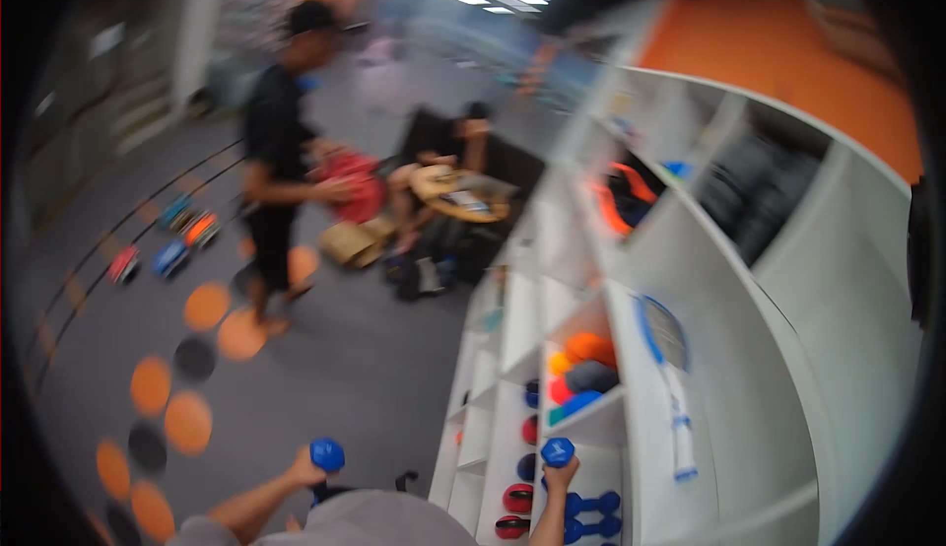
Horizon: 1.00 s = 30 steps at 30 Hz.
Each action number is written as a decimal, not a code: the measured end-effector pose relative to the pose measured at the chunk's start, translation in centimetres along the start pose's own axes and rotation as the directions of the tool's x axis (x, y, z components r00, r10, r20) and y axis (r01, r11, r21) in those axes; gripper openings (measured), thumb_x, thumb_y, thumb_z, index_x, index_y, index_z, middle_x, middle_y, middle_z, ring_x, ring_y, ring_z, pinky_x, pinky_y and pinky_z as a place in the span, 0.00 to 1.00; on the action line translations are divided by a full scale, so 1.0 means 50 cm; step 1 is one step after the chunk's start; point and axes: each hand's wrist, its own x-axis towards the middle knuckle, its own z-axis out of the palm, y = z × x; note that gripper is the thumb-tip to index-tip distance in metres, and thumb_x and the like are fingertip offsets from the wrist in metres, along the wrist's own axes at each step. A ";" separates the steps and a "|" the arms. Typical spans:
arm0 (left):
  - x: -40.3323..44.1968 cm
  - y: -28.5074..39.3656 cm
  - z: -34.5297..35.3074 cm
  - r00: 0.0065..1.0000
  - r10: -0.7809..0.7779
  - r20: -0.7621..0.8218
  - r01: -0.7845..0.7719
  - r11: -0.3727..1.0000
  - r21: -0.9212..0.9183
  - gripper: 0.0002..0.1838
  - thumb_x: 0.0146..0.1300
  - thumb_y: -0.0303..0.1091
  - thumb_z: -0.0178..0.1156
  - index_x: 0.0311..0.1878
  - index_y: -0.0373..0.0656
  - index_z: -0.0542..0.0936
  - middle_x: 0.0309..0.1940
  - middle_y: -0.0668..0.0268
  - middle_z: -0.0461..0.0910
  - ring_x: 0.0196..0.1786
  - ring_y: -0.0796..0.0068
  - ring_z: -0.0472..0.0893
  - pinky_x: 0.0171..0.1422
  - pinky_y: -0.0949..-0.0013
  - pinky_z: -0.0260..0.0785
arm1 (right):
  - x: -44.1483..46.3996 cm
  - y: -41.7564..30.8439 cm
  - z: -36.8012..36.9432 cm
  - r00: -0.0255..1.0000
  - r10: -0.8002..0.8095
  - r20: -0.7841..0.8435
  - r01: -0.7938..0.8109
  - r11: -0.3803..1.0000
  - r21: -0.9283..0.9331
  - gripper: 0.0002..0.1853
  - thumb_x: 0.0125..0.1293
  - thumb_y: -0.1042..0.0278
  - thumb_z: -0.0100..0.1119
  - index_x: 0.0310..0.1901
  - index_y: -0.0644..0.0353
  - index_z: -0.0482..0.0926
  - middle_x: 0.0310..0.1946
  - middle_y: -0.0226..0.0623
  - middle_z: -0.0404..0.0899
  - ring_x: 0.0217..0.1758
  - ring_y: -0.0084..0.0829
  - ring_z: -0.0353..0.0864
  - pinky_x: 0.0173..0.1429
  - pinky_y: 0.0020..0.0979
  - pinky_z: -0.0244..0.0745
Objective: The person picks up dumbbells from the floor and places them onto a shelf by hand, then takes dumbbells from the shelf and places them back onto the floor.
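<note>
My left hand [304,469] is closed around a blue dumbbell [327,454], held out over the grey floor at the bottom of the view. In my closed right hand [562,474] is a second blue dumbbell [558,450], raised beside the white shelf. One rounded end of each dumbbell faces up; the rest is mostly covered by my fingers. Just beyond my right hand, more blue dumbbells [594,516] lie in a lower compartment, with red kettlebells [514,511] in the column to their left.
A white shelving unit [631,447] fills the right side, holding a blue-and-white racket [665,344] and coloured balls [589,354]. A person in black [279,142] stands ahead holding a red bag [353,186]; another sits by a small round table [473,213]. Shoes [170,258] lie on the left.
</note>
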 end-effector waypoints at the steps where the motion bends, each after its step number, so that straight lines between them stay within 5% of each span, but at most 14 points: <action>1: -0.057 0.015 -0.047 0.993 -0.044 -0.106 0.048 0.998 0.035 0.11 0.42 0.37 0.72 0.27 0.44 0.81 0.23 0.61 0.81 0.26 0.67 0.80 0.36 0.63 0.74 | -0.019 0.008 0.040 0.997 -0.021 0.068 0.014 0.995 0.096 0.12 0.35 0.80 0.63 0.28 0.61 0.78 0.20 0.35 0.78 0.22 0.31 0.79 0.30 0.36 0.76; 4: -0.222 0.050 -0.148 0.927 -0.114 -0.357 0.141 0.989 0.050 0.12 0.42 0.34 0.70 0.22 0.42 0.76 0.18 0.61 0.76 0.20 0.68 0.73 0.29 0.64 0.69 | -0.111 -0.036 0.152 0.963 -0.079 0.257 0.003 0.958 0.285 0.13 0.39 0.83 0.60 0.31 0.62 0.76 0.21 0.34 0.76 0.19 0.28 0.76 0.26 0.30 0.74; 6: -0.351 0.085 -0.176 0.867 -0.204 -0.455 0.242 0.970 0.026 0.11 0.42 0.33 0.70 0.22 0.41 0.76 0.18 0.61 0.77 0.20 0.67 0.74 0.30 0.64 0.69 | -0.205 -0.169 0.219 0.739 0.020 0.674 -0.395 0.823 0.409 0.16 0.42 0.84 0.59 0.37 0.64 0.74 0.23 0.36 0.75 0.21 0.30 0.76 0.29 0.31 0.75; 10: -0.532 0.206 -0.196 0.525 -0.387 -0.758 0.279 0.920 -0.276 0.08 0.42 0.27 0.70 0.24 0.43 0.78 0.22 0.64 0.80 0.29 0.70 0.80 0.40 0.65 0.74 | -0.410 -0.469 0.387 0.292 -0.346 0.892 -0.577 0.680 0.453 0.13 0.48 0.82 0.59 0.37 0.62 0.72 0.24 0.36 0.75 0.25 0.29 0.76 0.35 0.32 0.73; 16: -0.810 0.178 -0.245 0.244 -0.332 -0.911 0.612 0.782 -0.121 0.12 0.41 0.32 0.72 0.24 0.40 0.78 0.22 0.62 0.80 0.25 0.66 0.78 0.36 0.62 0.71 | -0.721 -0.773 0.523 -0.232 -0.571 0.788 -0.475 0.773 0.420 0.06 0.51 0.82 0.62 0.28 0.60 0.75 0.18 0.30 0.75 0.21 0.23 0.75 0.29 0.27 0.72; 17: -0.839 0.210 -0.264 0.302 -0.299 -0.905 0.454 0.880 -0.140 0.09 0.45 0.24 0.67 0.22 0.42 0.74 0.16 0.67 0.73 0.17 0.77 0.72 0.24 0.69 0.64 | -0.767 -0.805 0.519 -0.295 -0.511 0.807 -0.516 0.796 0.315 0.06 0.51 0.78 0.63 0.28 0.60 0.75 0.19 0.30 0.75 0.21 0.23 0.75 0.28 0.27 0.71; 18: -0.852 0.235 -0.264 0.275 -0.316 -0.908 0.485 0.861 -0.152 0.09 0.45 0.24 0.67 0.22 0.42 0.74 0.16 0.67 0.73 0.17 0.77 0.72 0.24 0.69 0.64 | -0.805 -0.850 0.510 -0.357 -0.452 0.818 -0.545 0.812 0.211 0.06 0.52 0.75 0.65 0.28 0.59 0.75 0.19 0.30 0.76 0.21 0.23 0.75 0.27 0.28 0.70; 19: -0.863 0.257 -0.264 0.133 -0.473 -0.871 0.363 0.841 -0.401 0.10 0.44 0.25 0.70 0.23 0.42 0.75 0.17 0.69 0.75 0.20 0.78 0.74 0.26 0.69 0.66 | -0.837 -0.874 0.513 -0.416 -0.465 0.781 -0.493 0.838 0.237 0.08 0.55 0.76 0.66 0.32 0.60 0.74 0.21 0.33 0.75 0.20 0.24 0.73 0.28 0.27 0.69; 20: -0.889 0.268 -0.265 0.012 -0.626 -0.780 0.191 0.767 -0.613 0.10 0.44 0.25 0.72 0.23 0.41 0.77 0.18 0.70 0.77 0.22 0.79 0.76 0.28 0.68 0.69 | -0.875 -0.891 0.527 -0.446 -0.455 0.770 -0.497 0.842 0.210 0.08 0.55 0.76 0.66 0.32 0.60 0.74 0.21 0.33 0.75 0.20 0.24 0.73 0.28 0.27 0.69; 22: -0.940 0.249 -0.252 -0.020 -0.576 -0.817 0.219 0.795 -0.566 0.10 0.46 0.25 0.71 0.23 0.42 0.77 0.19 0.71 0.78 0.24 0.80 0.77 0.29 0.69 0.69 | -0.949 -0.890 0.560 -0.539 -0.476 0.695 -0.246 0.878 0.410 0.09 0.56 0.72 0.68 0.31 0.60 0.75 0.21 0.32 0.76 0.21 0.23 0.74 0.28 0.27 0.70; 24: -0.940 0.256 -0.266 -0.191 -0.516 -0.835 0.206 0.811 -0.548 0.11 0.47 0.27 0.73 0.23 0.42 0.77 0.19 0.71 0.78 0.23 0.80 0.76 0.29 0.70 0.69 | -1.035 -0.832 0.615 -0.334 -0.715 0.614 -0.134 0.681 0.720 0.08 0.56 0.71 0.68 0.30 0.59 0.76 0.20 0.30 0.76 0.21 0.22 0.75 0.27 0.27 0.70; 26: -0.938 0.256 -0.280 -0.218 -0.516 -0.828 0.233 0.797 -0.558 0.11 0.47 0.27 0.73 0.23 0.42 0.77 0.19 0.70 0.78 0.23 0.80 0.76 0.30 0.71 0.69 | -1.035 -0.905 0.611 -0.256 -0.815 0.521 -0.020 0.543 0.840 0.29 0.41 0.54 0.76 0.45 0.58 0.78 0.54 0.50 0.73 0.52 0.41 0.75 0.52 0.38 0.72; 28: -0.942 0.238 -0.303 -0.224 -0.504 -0.834 0.248 0.799 -0.549 0.11 0.47 0.28 0.73 0.23 0.42 0.77 0.19 0.70 0.78 0.24 0.80 0.76 0.30 0.71 0.69 | -1.051 -0.924 0.645 -0.650 -0.385 0.655 -0.199 0.918 0.343 0.28 0.41 0.63 0.74 0.47 0.59 0.77 0.49 0.48 0.75 0.51 0.42 0.75 0.55 0.40 0.70; 30: -0.937 0.205 -0.356 -0.209 -0.482 -0.851 0.300 0.797 -0.525 0.11 0.47 0.28 0.73 0.22 0.42 0.77 0.19 0.70 0.78 0.23 0.80 0.76 0.30 0.71 0.68 | -1.058 -0.962 0.682 -0.670 -0.433 0.603 -0.265 0.898 0.350 0.27 0.40 0.69 0.73 0.46 0.60 0.77 0.46 0.46 0.75 0.50 0.42 0.75 0.56 0.41 0.69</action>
